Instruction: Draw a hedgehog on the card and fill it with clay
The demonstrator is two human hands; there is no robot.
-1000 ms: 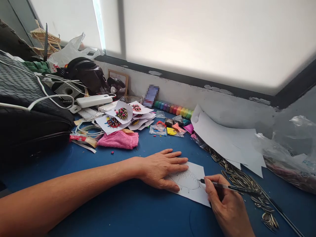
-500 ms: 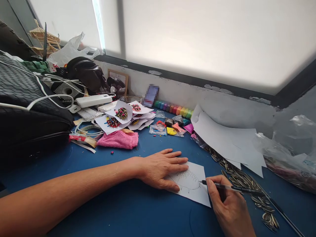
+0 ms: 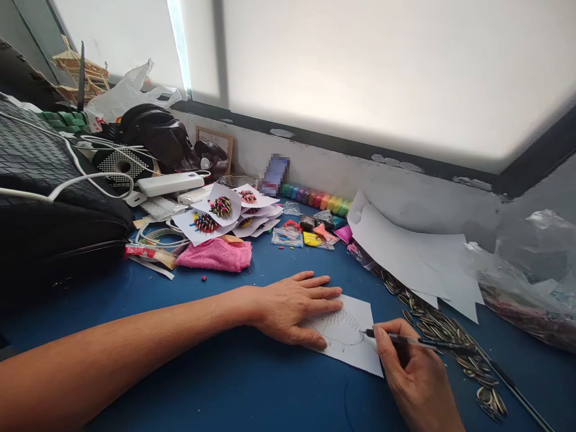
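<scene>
A small white sheet of paper (image 3: pixel 360 357) lies on the blue table, bearing a line drawing of a rounded animal shape with short legs and small marks inside its outline. My left hand (image 3: pixel 294 309) rests flat across the sheet's left part, fingers spread, covering some of the drawing. In my right hand (image 3: pixel 411 366) is a black pen (image 3: pixel 400 339), pinched between thumb and fingers. Its tip meets the paper at the right side of the outline. Striped sunflower seeds (image 3: pixel 438 324) lie scattered just beyond and beside my right hand.
Large white sheets (image 3: pixel 405 258) and a clear plastic bag (image 3: pixel 531 294) lie to the right. Decorated paper cards (image 3: pixel 220 210), a pink cloth (image 3: pixel 216 253) and colored clay packets (image 3: pixel 312 239) sit further back. A black bag (image 3: pixel 58 204) stands at left.
The pen tip and my right hand have shifted very slightly left on the paper. My left hand stays in place on the sheet.
</scene>
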